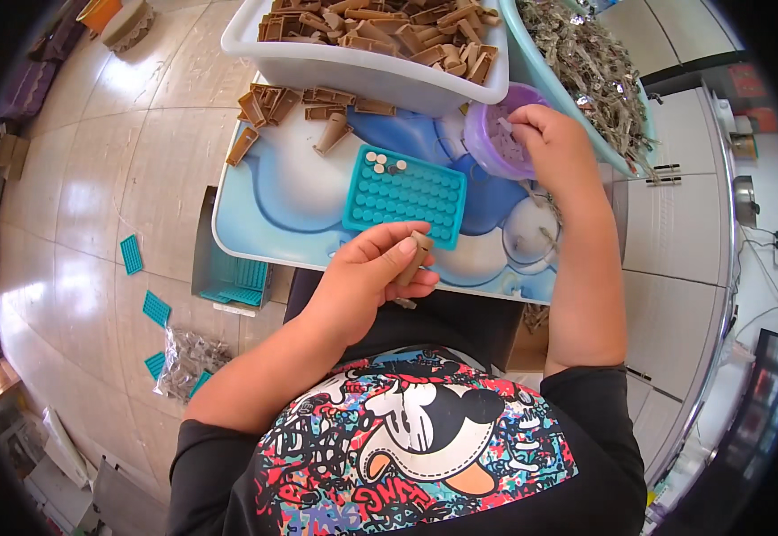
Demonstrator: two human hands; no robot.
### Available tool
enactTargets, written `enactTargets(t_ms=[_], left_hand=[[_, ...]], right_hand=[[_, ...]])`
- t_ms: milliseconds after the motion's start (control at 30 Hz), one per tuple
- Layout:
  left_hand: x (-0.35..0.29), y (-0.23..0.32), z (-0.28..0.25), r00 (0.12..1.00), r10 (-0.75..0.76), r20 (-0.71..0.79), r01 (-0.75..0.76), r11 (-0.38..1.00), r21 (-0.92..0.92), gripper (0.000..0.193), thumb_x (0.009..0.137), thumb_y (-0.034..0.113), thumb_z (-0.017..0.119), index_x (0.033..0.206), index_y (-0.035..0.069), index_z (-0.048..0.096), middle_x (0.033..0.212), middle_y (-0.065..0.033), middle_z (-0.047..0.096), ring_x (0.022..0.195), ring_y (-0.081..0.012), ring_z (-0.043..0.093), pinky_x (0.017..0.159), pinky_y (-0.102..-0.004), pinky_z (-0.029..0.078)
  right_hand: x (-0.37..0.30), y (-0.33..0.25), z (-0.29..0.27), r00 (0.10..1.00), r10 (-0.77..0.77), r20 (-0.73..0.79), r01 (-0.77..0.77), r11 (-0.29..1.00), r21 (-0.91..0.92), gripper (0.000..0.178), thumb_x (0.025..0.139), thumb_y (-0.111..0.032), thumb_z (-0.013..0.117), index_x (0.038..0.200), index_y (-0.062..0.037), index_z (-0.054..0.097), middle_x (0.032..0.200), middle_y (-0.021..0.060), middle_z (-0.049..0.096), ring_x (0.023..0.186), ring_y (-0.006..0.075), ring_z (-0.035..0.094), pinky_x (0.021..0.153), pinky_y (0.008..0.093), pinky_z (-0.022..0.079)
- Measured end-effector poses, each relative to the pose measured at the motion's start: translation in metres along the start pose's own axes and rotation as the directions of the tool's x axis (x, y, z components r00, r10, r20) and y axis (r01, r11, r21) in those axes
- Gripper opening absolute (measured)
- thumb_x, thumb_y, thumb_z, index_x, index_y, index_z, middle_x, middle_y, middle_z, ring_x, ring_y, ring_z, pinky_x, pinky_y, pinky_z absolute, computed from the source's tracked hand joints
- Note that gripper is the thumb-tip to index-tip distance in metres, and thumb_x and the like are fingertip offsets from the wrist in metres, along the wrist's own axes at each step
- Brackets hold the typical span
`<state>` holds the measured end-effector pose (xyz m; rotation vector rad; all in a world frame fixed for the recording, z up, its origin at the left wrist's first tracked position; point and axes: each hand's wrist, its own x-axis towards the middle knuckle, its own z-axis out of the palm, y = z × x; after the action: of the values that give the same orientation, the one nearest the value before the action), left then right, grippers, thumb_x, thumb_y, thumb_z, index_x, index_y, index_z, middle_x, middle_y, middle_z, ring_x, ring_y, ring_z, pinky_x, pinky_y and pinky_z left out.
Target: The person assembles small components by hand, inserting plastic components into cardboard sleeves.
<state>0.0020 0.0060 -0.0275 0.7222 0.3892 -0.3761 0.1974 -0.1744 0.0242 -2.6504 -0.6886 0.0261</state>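
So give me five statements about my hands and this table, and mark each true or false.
1. Your left hand holds a small brown plastic piece. True.
2. A large white rectangular plastic tub holds more brown plastic pieces. True.
3. Your right hand reaches into that tub. False: it reaches into the small round purple plastic bowl.
4. A rectangular teal plastic tray lies on the blue-and-white patterned table. True.
5. Small pale round discs fill the tray. False: only a few sit near its far left corner.

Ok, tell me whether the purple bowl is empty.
Not empty: small pale pieces show inside the purple bowl, near the right hand. How deep they lie, I cannot tell.
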Motion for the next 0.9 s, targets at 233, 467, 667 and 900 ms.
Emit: enactTargets(t_ms=[233, 467, 667, 900], left_hand=[[-0.001, -0.001, 0.001, 1.000, -0.007, 0.017, 0.008, 0.997, -0.083, 0.030, 0.092, 0.018, 0.054, 0.119, 0.004, 0.051, 0.103, -0.0080, 0.059, 0.088, -0.0183, 0.062, 0.078, -0.0300, 0.053], [-0.001, -0.001, 0.001, 1.000, 0.000, 0.025, 0.006, 0.973, -0.230, 0.029, 0.093, 0.017, 0.050, 0.119, 0.002, 0.049, 0.103, -0.0118, 0.059, 0.091, -0.0204, 0.062, 0.081, -0.0317, 0.053], [0.000, -0.001, 0.001, 0.998, -0.022, 0.059, 0.040, 0.951, -0.307, 0.026, 0.093, 0.016, 0.049, 0.115, 0.002, 0.049, 0.106, -0.0129, 0.059, 0.094, -0.0218, 0.061, 0.084, -0.0328, 0.052], [0.002, -0.005, -0.003, 0.995, -0.016, 0.101, 0.053, 0.923, -0.380, 0.020, 0.092, 0.016, 0.054, 0.106, 0.002, 0.053, 0.101, -0.0115, 0.062, 0.092, -0.0210, 0.063, 0.083, -0.0322, 0.052]], right_hand=[[-0.010, 0.010, 0.005, 0.979, 0.139, -0.152, -0.090, 0.952, 0.292, 0.014, 0.084, -0.012, 0.057, 0.092, -0.0029, 0.064, 0.081, 0.0109, 0.067, 0.074, 0.0199, 0.064, 0.069, 0.0317, 0.048], [-0.046, -0.035, 0.003, 0.960, 0.212, -0.185, -0.111, 0.889, 0.445, 0.011, 0.088, -0.013, 0.057, 0.089, -0.0027, 0.061, 0.074, 0.0066, 0.066, 0.071, 0.0096, 0.062, 0.068, 0.0245, 0.049], [-0.094, -0.054, 0.036, 1.000, -0.001, -0.015, 0.014, 0.480, 0.877, 0.012, 0.093, -0.012, 0.052, 0.095, -0.0003, 0.054, 0.083, 0.0092, 0.066, 0.077, 0.0127, 0.062, 0.068, 0.0257, 0.050], [-0.112, -0.062, 0.043, 0.997, 0.040, 0.060, -0.067, 0.228, 0.971, 0.011, 0.094, -0.012, 0.051, 0.095, -0.0005, 0.053, 0.093, 0.0118, 0.065, 0.079, 0.0138, 0.062, 0.072, 0.0260, 0.050]])
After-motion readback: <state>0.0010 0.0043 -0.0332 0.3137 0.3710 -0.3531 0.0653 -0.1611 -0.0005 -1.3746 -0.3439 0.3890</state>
